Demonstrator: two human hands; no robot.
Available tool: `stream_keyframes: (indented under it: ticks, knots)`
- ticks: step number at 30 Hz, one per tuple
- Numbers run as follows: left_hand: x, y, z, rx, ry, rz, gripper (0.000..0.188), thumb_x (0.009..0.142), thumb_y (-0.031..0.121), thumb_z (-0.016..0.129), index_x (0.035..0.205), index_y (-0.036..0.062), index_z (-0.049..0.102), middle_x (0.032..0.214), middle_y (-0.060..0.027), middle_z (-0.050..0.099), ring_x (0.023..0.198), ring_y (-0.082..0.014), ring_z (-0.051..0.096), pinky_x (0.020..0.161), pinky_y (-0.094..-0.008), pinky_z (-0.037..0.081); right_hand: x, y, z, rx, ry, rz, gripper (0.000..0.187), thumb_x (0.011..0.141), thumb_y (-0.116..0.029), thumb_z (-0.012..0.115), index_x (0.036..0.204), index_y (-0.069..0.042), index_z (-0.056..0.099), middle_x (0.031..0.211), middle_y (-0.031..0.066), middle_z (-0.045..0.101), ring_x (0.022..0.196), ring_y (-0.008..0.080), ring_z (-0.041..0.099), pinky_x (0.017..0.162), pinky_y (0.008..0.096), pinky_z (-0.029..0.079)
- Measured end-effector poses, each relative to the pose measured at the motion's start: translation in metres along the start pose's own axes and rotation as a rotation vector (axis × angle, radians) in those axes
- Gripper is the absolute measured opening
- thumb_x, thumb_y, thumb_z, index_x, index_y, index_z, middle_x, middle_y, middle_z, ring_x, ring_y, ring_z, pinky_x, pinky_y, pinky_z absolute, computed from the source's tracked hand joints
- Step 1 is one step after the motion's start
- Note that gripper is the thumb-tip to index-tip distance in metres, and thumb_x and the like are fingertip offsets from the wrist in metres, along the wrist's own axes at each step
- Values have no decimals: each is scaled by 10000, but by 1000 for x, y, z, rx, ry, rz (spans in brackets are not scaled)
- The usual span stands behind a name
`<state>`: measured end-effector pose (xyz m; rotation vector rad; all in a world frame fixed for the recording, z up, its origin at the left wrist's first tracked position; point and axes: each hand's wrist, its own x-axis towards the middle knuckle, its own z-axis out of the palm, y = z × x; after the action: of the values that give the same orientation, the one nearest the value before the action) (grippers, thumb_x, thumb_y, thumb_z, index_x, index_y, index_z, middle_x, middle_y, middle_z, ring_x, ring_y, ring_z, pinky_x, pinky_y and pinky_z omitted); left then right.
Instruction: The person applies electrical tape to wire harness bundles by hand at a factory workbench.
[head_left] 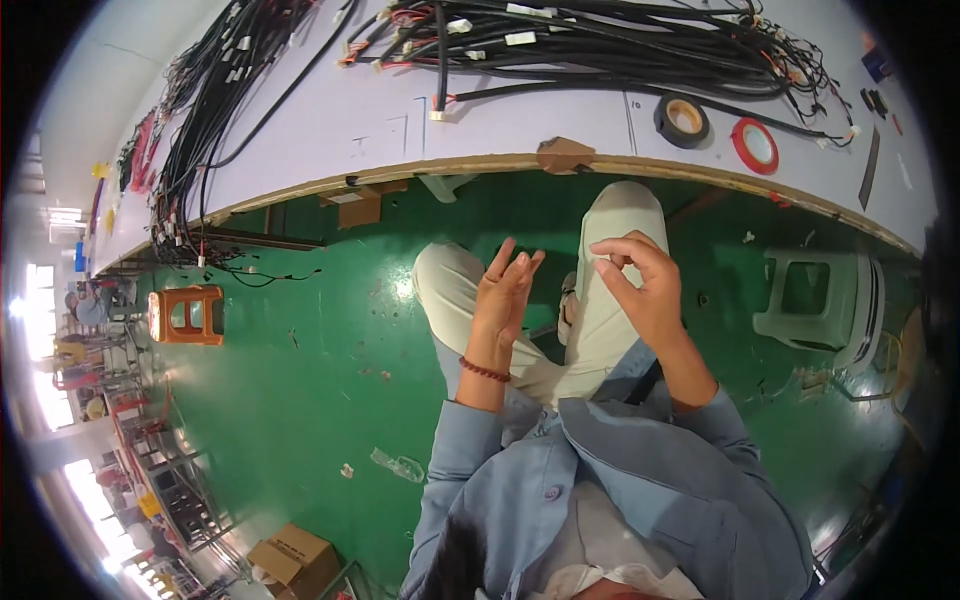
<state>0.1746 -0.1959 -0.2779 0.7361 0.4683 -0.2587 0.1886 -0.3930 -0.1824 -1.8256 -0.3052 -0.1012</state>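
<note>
Both of my hands are raised above my lap, in front of the workbench edge. My left hand points upward with its fingers stretched out and partly apart, and a dark red beaded bracelet circles that wrist. Over my knee, my right hand has a curved index finger and thumb with a gap between them. I see nothing held in either hand. Beyond them, on the white bench, lies a thick bundle of black cable harnesses with white connectors.
A black tape roll and a red tape roll lie near the bench edge. More black cables hang over the left side. An orange stool, a pale stool and a cardboard box stand on the green floor.
</note>
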Motion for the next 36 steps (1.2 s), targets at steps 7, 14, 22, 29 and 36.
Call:
stream_keyframes:
  ticks: [7, 14, 22, 29, 36]
  knots:
    - [3, -15, -16, -105, -89, -239, 689, 897, 158, 593, 1446, 30, 196, 1452, -174, 318, 1300, -322, 385, 1092, -471, 270, -11, 28, 6, 130, 39, 71, 132, 789, -7, 638, 920, -13, 660, 745, 31, 552, 669, 107, 499, 640, 245, 419]
    - [-10, 2, 5, -314, -275, -87, 303, 968, 221, 467, 1182, 20, 544, 1146, -123, 626, 1058, -260, 608, 971, -402, 463, -13, 31, 3, 242, 57, 199, 95, 826, -43, 634, 911, -7, 658, 816, 34, 594, 716, 92, 557, 669, 225, 448]
    - [-34, 15, 26, -84, -675, 444, 205, 951, 212, 511, 873, 56, 619, 881, -77, 671, 825, -244, 637, 973, -448, 402, -12, 18, 8, 242, 23, 207, 103, 824, -35, 631, 919, -9, 661, 799, 28, 581, 701, 91, 546, 661, 224, 441]
    - [-166, 107, 185, 1445, -252, 1428, 199, 660, 106, 682, 854, 68, 664, 860, -123, 666, 877, -300, 631, 968, -523, 355, -18, 21, 14, 196, 0, 123, 96, 794, -18, 640, 888, -6, 660, 725, 25, 552, 655, 93, 505, 620, 238, 416]
    - [-180, 102, 199, 1089, -183, 1670, 141, 610, 267, 600, 658, 139, 568, 701, 8, 596, 785, -225, 635, 688, -324, 525, -24, 12, 14, 130, -101, 123, 121, 802, -1, 621, 915, 0, 666, 806, 44, 605, 725, 104, 543, 671, 240, 432]
